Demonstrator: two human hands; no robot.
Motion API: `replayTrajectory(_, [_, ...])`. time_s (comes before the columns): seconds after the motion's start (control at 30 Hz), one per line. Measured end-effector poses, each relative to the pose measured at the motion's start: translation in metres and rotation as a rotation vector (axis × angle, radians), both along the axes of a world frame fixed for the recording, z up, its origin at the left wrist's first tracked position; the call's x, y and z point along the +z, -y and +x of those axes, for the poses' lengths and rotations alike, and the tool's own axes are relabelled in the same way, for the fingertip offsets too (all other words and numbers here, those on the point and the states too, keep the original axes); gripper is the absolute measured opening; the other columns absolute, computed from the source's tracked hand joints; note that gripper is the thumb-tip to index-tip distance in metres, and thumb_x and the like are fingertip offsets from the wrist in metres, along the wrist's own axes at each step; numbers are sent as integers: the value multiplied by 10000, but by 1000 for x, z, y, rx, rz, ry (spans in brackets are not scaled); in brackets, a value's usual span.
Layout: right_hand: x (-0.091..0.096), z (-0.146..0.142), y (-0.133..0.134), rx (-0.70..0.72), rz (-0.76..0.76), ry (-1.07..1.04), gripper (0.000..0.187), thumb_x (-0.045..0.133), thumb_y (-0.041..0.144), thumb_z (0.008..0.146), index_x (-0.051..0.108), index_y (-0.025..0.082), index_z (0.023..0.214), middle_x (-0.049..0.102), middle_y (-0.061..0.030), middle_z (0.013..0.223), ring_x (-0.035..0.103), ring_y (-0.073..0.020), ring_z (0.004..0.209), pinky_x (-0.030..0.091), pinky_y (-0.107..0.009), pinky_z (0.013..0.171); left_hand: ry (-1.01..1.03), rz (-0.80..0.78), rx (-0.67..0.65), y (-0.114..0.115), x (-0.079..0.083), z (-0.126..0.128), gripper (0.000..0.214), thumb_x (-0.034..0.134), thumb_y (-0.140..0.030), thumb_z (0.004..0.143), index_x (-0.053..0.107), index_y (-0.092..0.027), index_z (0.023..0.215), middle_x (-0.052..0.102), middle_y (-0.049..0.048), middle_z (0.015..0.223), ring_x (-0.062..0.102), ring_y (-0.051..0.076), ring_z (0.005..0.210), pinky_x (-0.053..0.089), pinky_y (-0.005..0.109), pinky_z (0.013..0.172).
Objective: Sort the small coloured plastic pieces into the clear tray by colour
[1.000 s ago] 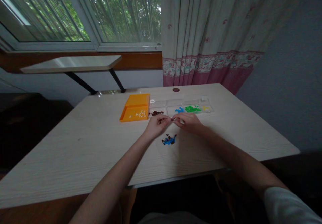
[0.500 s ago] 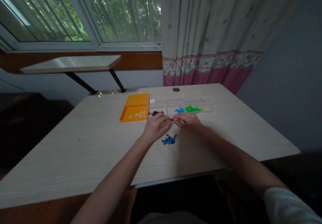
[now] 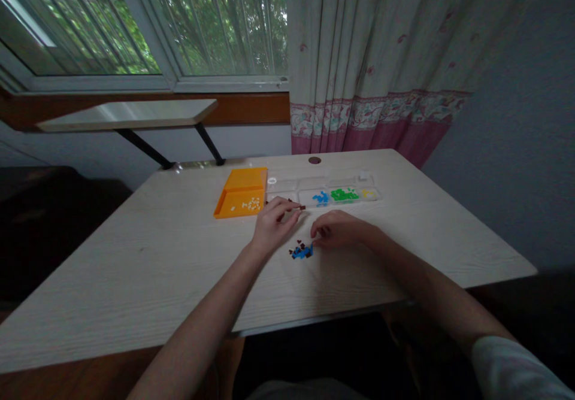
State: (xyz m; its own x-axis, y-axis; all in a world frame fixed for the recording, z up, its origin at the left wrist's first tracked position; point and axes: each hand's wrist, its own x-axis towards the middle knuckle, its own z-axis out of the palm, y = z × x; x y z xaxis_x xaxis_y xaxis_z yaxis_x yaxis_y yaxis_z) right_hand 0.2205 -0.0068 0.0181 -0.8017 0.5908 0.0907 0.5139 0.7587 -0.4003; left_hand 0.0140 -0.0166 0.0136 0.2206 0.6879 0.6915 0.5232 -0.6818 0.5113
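Note:
My left hand [image 3: 273, 220] is closed, with a small brown piece [image 3: 302, 208] at the tips of its thumb and index finger, just in front of the clear tray. My right hand [image 3: 339, 230] is lower and to the right, fingers curled down at the right edge of a small pile of blue and brown pieces [image 3: 300, 251] on the table. What its fingertips hold, if anything, is hidden. Behind my left hand, the brown pieces in the tray are mostly covered.
A clear compartment tray [image 3: 314, 182] lies across the table [image 3: 179, 268], holding blue pieces [image 3: 320, 197], green pieces [image 3: 344, 194] and yellow pieces [image 3: 368, 193]. Left of it is an orange open case [image 3: 245, 178] with white pieces [image 3: 252, 204]. A raised shelf [image 3: 135, 111] stands at the back left.
My hands have come apart from where they met in front of the tray. The right hand has moved down to the pile; the left has stayed nearly in place with the brown piece.

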Motion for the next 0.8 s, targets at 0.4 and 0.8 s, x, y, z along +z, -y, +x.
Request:
replayTrajectory(0.4, [-8, 0, -7, -23, -29, -4, 121, 553, 215, 781, 650, 201, 851, 631, -3, 756, 528, -102, 654, 346, -208, 599, 20, -166, 445, -29, -16, -25, 211, 557, -317, 779, 679, -170, 870, 591, 33, 719, 507, 136, 625, 385, 247, 596])
replayTrajectory(0.8, [-20, -13, -12, -300, -441, -477, 292, 611, 435, 725, 630, 146, 757, 467, 42, 555, 379, -66, 500, 268, -193, 480, -86, -132, 14, -17, -11, -12, 174, 532, -264, 804, 660, -164, 867, 604, 52, 805, 505, 104, 629, 399, 208, 564])
